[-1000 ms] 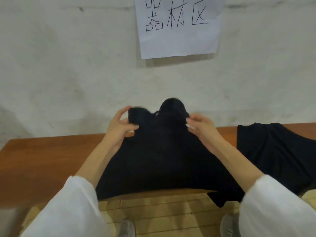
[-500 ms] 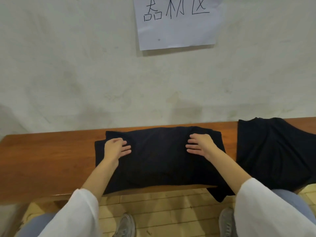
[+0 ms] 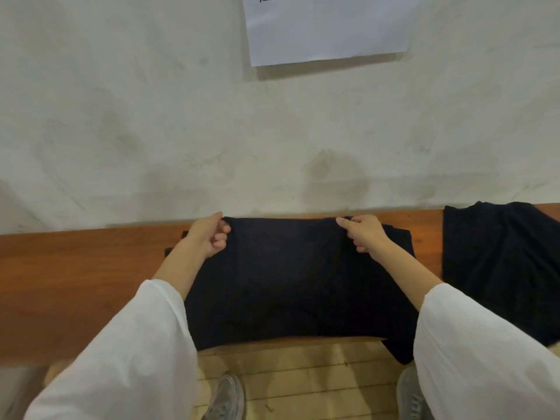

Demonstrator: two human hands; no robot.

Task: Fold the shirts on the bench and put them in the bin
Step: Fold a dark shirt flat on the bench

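A black shirt [image 3: 291, 277] lies partly folded across the middle of the brown wooden bench [image 3: 75, 277], with its near edge hanging over the front. My left hand [image 3: 209, 236] grips the shirt's far left corner with curled fingers. My right hand [image 3: 365, 234] pinches its far edge on the right, close to the wall. A second black shirt [image 3: 500, 268] lies spread on the bench at the right, apart from the first. No bin is in view.
A pale plaster wall [image 3: 151, 131] rises directly behind the bench, with a white paper sheet [image 3: 327, 28] taped to it. Below the bench's front edge are a light wooden floor [image 3: 303, 377] and my grey shoes [image 3: 225, 398].
A second ago both hands held the shirt up off the bench. Half a second ago they pressed it flat. Now both have moved to the far edge and taken hold of it.
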